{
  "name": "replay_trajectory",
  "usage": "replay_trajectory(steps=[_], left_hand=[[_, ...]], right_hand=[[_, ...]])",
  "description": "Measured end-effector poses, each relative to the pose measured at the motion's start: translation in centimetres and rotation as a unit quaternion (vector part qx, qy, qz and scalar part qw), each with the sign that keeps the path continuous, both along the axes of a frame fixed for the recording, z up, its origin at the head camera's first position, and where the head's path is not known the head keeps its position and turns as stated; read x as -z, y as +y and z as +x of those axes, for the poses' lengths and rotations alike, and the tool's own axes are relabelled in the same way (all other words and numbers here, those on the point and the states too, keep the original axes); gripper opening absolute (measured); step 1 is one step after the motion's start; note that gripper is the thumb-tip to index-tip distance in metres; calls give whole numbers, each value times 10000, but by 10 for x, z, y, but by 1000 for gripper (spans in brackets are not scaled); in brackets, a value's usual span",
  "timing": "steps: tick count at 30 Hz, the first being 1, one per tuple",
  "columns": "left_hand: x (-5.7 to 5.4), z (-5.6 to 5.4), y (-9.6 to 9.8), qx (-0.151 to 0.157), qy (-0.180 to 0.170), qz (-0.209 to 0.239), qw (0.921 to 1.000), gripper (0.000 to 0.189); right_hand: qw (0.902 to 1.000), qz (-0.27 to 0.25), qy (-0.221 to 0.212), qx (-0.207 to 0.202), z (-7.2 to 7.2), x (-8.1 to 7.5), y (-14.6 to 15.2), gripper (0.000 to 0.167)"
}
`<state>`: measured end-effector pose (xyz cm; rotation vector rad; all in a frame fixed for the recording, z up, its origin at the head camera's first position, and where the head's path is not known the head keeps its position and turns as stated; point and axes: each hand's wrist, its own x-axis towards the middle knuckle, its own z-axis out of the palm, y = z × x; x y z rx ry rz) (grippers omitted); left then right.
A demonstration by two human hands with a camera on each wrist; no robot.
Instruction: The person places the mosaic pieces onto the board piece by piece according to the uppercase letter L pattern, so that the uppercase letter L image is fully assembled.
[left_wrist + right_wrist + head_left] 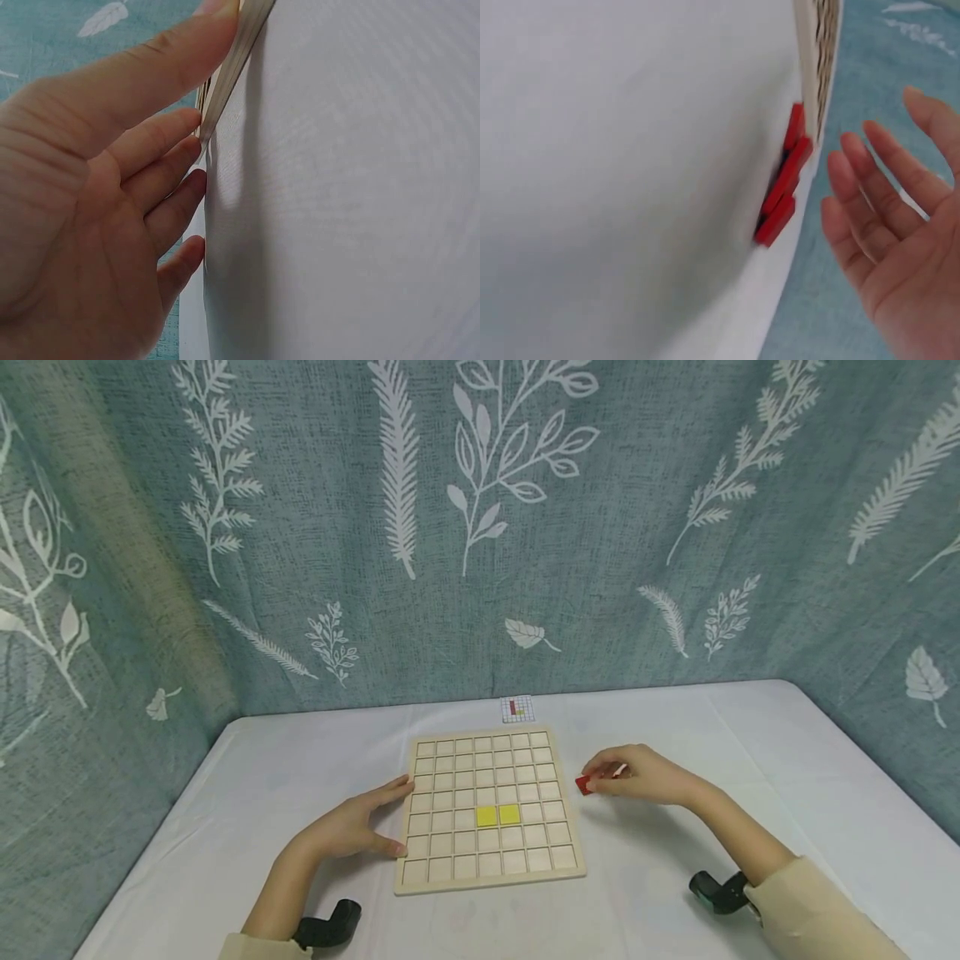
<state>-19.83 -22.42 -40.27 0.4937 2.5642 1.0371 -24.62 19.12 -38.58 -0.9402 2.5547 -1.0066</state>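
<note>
A pale wooden grid board [480, 886] lies on the white cloth, with two yellow square tiles [487, 816] side by side in its cells. My left hand [347, 828] is at the board's left edge, its thumb [172, 64] and fingertips against the frame. Over a few red tiles [784, 180] just right of the board hovers my right hand [637, 774]. In the right wrist view its fingers are spread and apart from the tiles, which lie overlapping. The head view shows only part of the red, the rest being hidden by the hand.
Behind the board lies a small printed grid card [517, 709] with red and yellow marks. A white cloth [247, 793] covers the table, and a blue-green leaf-patterned curtain [315, 527] hangs behind it. Black wrist devices [330, 927] hang under both forearms.
</note>
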Motion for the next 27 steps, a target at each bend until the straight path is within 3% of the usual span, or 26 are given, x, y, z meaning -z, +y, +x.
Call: replay_trajectory(steps=[8, 16, 27], left_hand=[[1, 0, -1, 9, -31, 24, 10000, 93], [1, -1, -1, -11, -49, 37, 10000, 94], [1, -3, -2, 4, -71, 7, 10000, 94]], right_hand=[[9972, -336, -456, 489, -8, 5, 26, 33], [9950, -545, -643, 534, -13, 14, 42, 32], [9924, -421, -941, 673, -16, 22, 44, 36]])
